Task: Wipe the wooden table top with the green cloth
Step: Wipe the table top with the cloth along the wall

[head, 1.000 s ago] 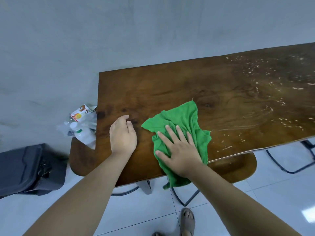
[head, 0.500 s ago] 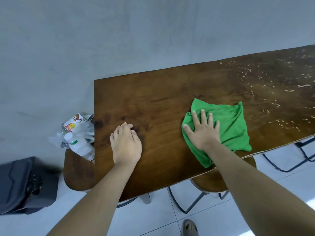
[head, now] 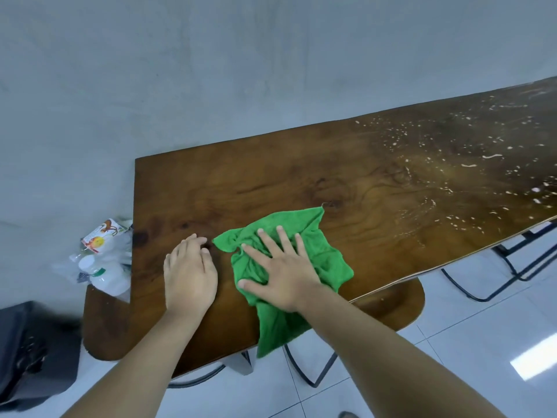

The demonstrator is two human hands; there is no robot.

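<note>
The dark wooden table top [head: 271, 182] runs from the middle of the view to the right edge; its right part is speckled with pale droplets and smears. A crumpled green cloth [head: 319, 245] lies near the front edge at the table's left part, one corner hanging over the edge. My right hand [head: 280, 270] presses flat on the cloth with fingers spread. My left hand [head: 190, 273] rests palm down on the bare wood just left of the cloth, holding nothing.
A clear bag of plastic bottles [head: 102, 260] sits on a wooden stool [head: 102, 327] against the table's left end. A second stool [head: 394, 303] stands under the front edge. A dark bag [head: 33, 351] lies on the floor at left. A grey wall is behind the table.
My right hand has swept the cloth back to the left, from the table's middle to beside my left hand. The left hand has stayed in place.
</note>
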